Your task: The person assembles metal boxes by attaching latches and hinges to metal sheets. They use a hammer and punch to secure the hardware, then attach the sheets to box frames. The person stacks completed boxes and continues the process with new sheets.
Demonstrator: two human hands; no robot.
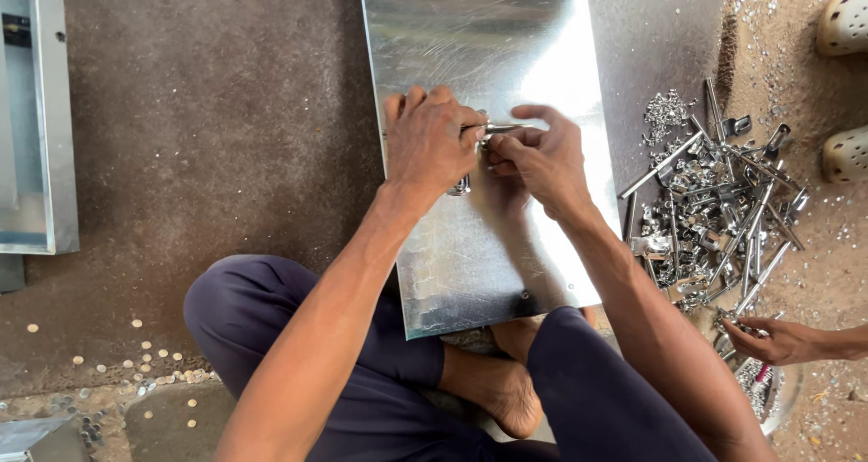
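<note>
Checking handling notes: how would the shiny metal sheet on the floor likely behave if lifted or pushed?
The sheet looks thin and wide, so it would probably flex when lifted. Its glossy face suggests it is slippery. Lying flat, it should slide rather than tip.

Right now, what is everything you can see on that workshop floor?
Shiny galvanised metal sheet: one, silver, flat on the floor in front of the seated person.
Small silver metal fitting: one, at mid-sheet, pinched between both hands.
Heap of shiny metal rods and brackets: many, silver, right of the sheet.
Open metal box frame: one, grey, far left edge.
Small round metal slugs: many, pale, scattered lower left.
Cream perforated clogs: two, top right, worn by someone else.
Another person's hand: one, lower right, reaching at the heap.
Dark blue trousers: crossed legs, bare foot beneath the sheet.
Left hand: grip closed on the fitting.
Right hand: grip closed on the fitting.
</note>
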